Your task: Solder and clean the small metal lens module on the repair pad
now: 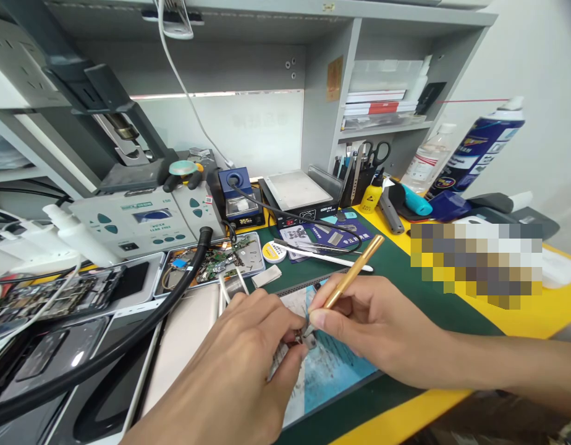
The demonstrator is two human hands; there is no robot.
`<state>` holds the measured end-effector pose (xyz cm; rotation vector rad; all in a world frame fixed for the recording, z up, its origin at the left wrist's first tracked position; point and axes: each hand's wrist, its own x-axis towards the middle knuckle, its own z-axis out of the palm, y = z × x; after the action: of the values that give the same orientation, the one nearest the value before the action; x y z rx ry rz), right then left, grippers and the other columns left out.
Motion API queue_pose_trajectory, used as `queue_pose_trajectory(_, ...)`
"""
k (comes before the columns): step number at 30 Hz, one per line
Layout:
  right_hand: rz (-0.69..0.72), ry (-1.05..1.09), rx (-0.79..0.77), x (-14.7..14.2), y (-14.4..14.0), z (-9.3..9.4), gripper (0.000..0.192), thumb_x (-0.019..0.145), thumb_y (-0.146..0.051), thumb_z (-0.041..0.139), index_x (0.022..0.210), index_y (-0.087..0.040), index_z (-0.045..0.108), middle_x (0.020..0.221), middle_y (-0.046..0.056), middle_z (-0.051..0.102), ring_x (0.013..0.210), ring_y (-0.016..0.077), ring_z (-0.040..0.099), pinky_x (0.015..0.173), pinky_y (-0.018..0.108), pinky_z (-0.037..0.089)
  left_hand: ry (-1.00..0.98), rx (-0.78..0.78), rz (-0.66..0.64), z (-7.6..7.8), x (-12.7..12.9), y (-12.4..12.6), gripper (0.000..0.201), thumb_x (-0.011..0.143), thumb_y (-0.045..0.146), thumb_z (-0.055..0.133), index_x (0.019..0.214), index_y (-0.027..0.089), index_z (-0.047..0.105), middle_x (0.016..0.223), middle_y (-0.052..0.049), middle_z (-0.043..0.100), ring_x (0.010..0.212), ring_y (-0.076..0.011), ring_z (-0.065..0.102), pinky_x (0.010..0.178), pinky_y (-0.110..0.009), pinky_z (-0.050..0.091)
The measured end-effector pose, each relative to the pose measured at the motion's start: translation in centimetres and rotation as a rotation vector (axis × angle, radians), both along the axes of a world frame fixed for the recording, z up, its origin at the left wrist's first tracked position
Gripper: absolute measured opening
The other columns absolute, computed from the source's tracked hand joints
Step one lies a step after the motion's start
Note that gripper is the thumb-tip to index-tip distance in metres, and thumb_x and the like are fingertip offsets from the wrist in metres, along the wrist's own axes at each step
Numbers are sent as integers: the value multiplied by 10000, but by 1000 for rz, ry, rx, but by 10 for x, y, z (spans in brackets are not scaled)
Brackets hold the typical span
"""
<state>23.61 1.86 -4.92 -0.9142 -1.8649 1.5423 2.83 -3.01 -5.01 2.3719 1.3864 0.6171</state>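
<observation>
Clearly you were in the middle of fine work rather than at its start or end: your left hand (248, 358) was pinched shut on a small metal part (298, 339), thumb and fingers closed around it just above the blue work pad (334, 364), while your right hand (373, 327) was clamped in a pen grip on a gold-handled tool (355, 272), its tip touching that part. The part sat at the centre of your view, between the two hands, too small and too covered by your fingers to tell what it was or how much of it had been worked. Judging from that, the piece had already been picked up and brought to the pad, and the tool had been set to it; the tool work itself looked unfinished, since nothing had been put down. At about ten o'clock from your hands a tray of circuit boards (220, 256) lay on the table (406, 272), with a black hose (183, 278) curving past it, and at eleven o'clock stood the rework station (141, 219). Towards twelve o'clock a roll of solder wire (272, 252) and a white-handled tool (332, 258) lay unused, and at one o'clock a pot of tools (359, 170) stood near a spray can (480, 148).
</observation>
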Motion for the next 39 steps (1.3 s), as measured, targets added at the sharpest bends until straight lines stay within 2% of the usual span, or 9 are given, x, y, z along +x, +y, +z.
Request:
queue_pose_trajectory(15,18,-44,20,-1,1,4,205,944,-346,628,896,-151,668,830,37,637,766,173,562,691,291,460,-52,27,7,-3,2,2,120,907,154,530,879,251,594,876,-4,630,836,-202,568,762,-343,418)
queue_pose_trajectory(20,31,-26,23,0,0,4,176,955,-300,611,893,-145,666,789,16,598,718,140,523,648,266,430,-49,8,6,-4,1,2,127,912,148,523,885,256,585,885,7,623,855,-204,564,775,-351,419)
queue_pose_trajectory(25,-20,74,-51,0,0,5,196,908,-307,695,832,-158,593,590,-82,441,480,56,392,453,205,313,-55,31,-11,-4,0,1,121,894,151,543,909,256,601,889,7,639,864,-207,579,766,-352,422)
queue_pose_trajectory(28,-33,75,-91,1,0,6,219,904,-323,701,835,-168,562,537,-100,432,423,49,394,405,195,291,-33,33,-8,0,1,2,136,893,143,540,912,252,619,897,1,656,868,-214,591,776,-363,429)
queue_pose_trajectory(33,-27,49,-97,1,0,9,194,950,-305,624,854,-180,511,496,-113,442,352,42,379,365,190,272,26,-6,-4,7,3,2,160,901,137,532,950,247,639,915,-5,667,891,-210,606,781,-356,450)
queue_pose_trajectory(39,24,65,-111,1,1,9,225,936,-305,662,844,-171,507,523,-122,383,409,36,342,399,182,264,46,-2,-6,8,4,0,138,923,163,517,934,247,627,915,-4,650,874,-206,599,793,-363,450)
